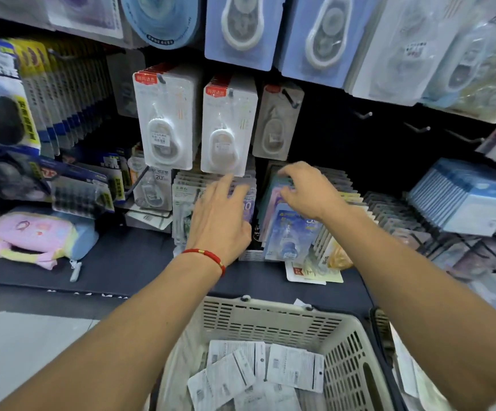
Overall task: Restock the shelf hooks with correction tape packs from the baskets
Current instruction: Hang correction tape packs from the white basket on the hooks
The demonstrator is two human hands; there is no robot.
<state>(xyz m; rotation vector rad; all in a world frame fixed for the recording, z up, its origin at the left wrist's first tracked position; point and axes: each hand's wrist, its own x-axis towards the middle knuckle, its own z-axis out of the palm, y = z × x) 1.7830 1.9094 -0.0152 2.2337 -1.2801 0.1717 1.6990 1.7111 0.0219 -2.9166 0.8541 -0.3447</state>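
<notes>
Left hand (pixel 218 221): fingers straight and slightly apart, laid flat on the front pack of a row of hanging packs (pixel 187 188). Right hand (pixel 307 191): fingers curled down over the tops of the neighbouring pastel packs (pixel 288 229); whether they pinched one cannot be told. Below both forearms stood a slotted basket (pixel 273 318) holding correction tape packs (pixel 270 372) lying back-side up. Several bare hooks (pixel 418 128) projected at upper right.

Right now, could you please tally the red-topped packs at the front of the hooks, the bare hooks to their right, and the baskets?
Red-topped packs at the front of hooks: 3
Bare hooks: 3
Baskets: 2, the second only an edge at the right
Total: 8
</notes>
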